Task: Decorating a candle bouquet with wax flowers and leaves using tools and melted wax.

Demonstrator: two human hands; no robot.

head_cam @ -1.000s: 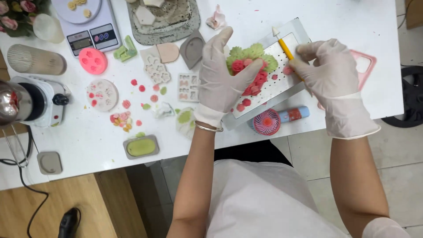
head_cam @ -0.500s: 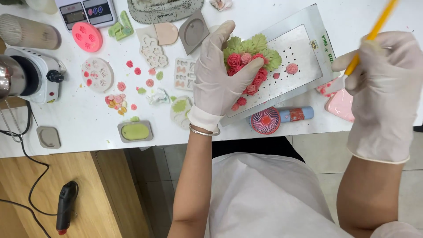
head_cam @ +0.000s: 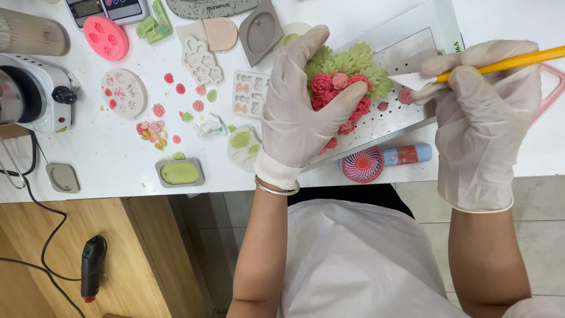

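Nearest the table's edge, a small round pink hand fan with a blue handle [head_cam: 376,162] is lying on the white table [head_cam: 106,159]. Just above it, the left hand [head_cam: 297,109], in a pale glove, is clasping a cluster of red and pink clay roses with green leaves [head_cam: 344,82] over a perforated metal tray [head_cam: 406,59]. The gloved right hand [head_cam: 485,112] is gripping a yellow-handled tool with a white blade [head_cam: 465,70], its tip pointing at the leaves. Farther off, moulds and a round pink silicone mould [head_cam: 106,37] are lying scattered.

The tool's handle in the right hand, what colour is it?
Yellow handle, seen in the head view.
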